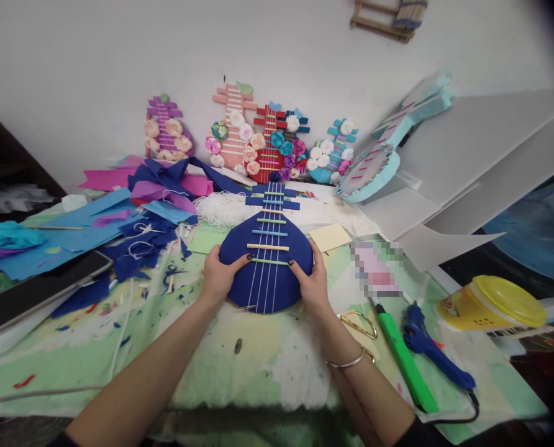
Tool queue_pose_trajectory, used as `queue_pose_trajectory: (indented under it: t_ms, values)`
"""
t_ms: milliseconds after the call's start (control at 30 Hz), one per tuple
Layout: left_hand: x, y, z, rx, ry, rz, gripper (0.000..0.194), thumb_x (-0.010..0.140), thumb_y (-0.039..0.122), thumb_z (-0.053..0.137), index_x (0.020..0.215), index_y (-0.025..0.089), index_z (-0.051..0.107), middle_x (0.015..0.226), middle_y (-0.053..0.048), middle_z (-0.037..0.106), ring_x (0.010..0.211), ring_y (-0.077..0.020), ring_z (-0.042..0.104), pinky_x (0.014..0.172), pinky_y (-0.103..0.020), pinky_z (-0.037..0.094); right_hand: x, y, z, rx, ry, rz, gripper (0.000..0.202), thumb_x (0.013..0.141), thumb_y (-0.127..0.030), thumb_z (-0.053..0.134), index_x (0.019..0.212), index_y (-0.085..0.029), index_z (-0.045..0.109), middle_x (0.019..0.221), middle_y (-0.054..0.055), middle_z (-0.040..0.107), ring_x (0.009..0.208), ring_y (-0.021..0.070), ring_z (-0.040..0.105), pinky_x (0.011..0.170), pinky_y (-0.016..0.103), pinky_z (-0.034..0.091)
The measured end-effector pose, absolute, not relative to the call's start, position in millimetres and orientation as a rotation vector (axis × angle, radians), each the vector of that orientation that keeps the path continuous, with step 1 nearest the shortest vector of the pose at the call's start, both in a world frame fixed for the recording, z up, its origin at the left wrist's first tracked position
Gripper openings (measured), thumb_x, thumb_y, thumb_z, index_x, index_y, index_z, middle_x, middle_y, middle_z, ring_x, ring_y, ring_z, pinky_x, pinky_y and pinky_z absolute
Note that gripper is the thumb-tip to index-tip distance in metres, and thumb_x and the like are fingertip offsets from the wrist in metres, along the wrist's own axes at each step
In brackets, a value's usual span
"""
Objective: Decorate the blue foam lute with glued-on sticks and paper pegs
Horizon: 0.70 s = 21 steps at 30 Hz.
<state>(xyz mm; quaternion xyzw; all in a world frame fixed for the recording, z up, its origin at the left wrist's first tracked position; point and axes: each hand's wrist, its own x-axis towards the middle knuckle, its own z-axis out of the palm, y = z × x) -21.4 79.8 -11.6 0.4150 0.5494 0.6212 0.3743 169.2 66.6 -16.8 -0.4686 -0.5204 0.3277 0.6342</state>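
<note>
A dark blue craft pipa (240, 282), shaped like a small lute, is held in front of me with its neck pointing away. White strings run down its face, crossed by thin green, blue and tan sticks. My left hand (221, 273) grips its left edge, thumb on the front near the lowest green stick. On the right edge my right hand (313, 282) has the same hold, its thumb at the other end of that stick. The fingers behind the pipa are hidden. Gold-handled scissors (361, 324) lie by my right wrist, partly covered by it.
Several flower-decorated craft pipas (233, 121) lean against the wall. Blue and purple scraps (160, 192) and a phone (44, 288) lie at left. A green-handled tool (405, 360), a blue glue gun (438, 354) and a yellow tub (491, 304) are at right. White string (218, 208) sits behind the pipa.
</note>
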Motion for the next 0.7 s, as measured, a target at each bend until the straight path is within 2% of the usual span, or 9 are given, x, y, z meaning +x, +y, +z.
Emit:
queue_pose_trajectory:
  t_ms: [300,500,700]
  values:
    - [-21.9,79.0,-9.1,1.149,1.342,1.603,0.049,0.055,0.033,0.076,0.098,0.017,0.057,0.093,-0.008,0.065,0.084,-0.0215,0.061,0.076,-0.034,0.049,168.9,64.0,-13.7,-1.109,-1.176,0.717,0.058,0.075,-0.032,0.060,0.129,-0.025,0.039,0.134,0.005,0.043,0.122,0.0220,0.041,0.103,0.040,0.033]
    - [-21.5,75.6,-5.1,1.141,1.207,1.663,0.038,0.065,0.036,0.069,0.094,0.016,0.056,0.092,-0.006,0.064,0.084,-0.0190,0.059,0.079,-0.031,0.046,167.1,59.7,-6.1,-1.088,-1.192,0.715,0.062,0.073,-0.032,0.063,0.129,-0.026,0.038,0.134,0.005,0.042,0.121,0.0220,0.041,0.103,0.039,0.033]
    - [-27.9,76.2,3.6,1.189,1.327,1.646,0.040,0.059,0.037,0.073,0.089,0.014,0.059,0.085,-0.005,0.065,0.077,-0.0188,0.060,0.070,-0.029,0.048,165.7,57.6,-2.8,-1.046,-1.159,0.724,0.058,0.073,-0.030,0.062,0.127,-0.025,0.041,0.131,0.005,0.045,0.118,0.0216,0.044,0.101,0.038,0.035]
